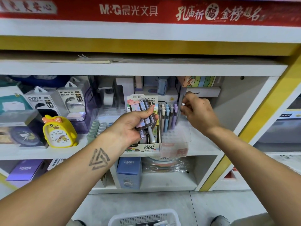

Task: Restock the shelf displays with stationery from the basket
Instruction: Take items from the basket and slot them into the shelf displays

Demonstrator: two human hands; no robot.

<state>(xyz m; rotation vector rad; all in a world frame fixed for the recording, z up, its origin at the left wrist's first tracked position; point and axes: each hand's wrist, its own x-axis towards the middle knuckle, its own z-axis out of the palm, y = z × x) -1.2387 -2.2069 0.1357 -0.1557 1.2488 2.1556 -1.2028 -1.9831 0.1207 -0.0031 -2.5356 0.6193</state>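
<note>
My left hand (132, 123) grips a bundle of pencil-lead cases and pens (145, 118) in front of a cardboard lead display box (147, 146) on the middle shelf. My right hand (197, 109) is raised to the right of it and pinches the top of a grey pen (180, 110) at the right side of a clear pen holder (176, 137). Pastel pens (168, 118) stand upright in that holder. The white basket (145, 218) sits on the floor at the bottom edge of the view, with a few items inside.
Power bank boxes (71, 101) and a yellow duck clock (59, 132) stand on the shelf's left part. Boxes are stacked behind the pen holder. A blue box (128, 172) and wrapped goods lie on the lower shelf. A yellow shelf post (254, 124) runs along the right.
</note>
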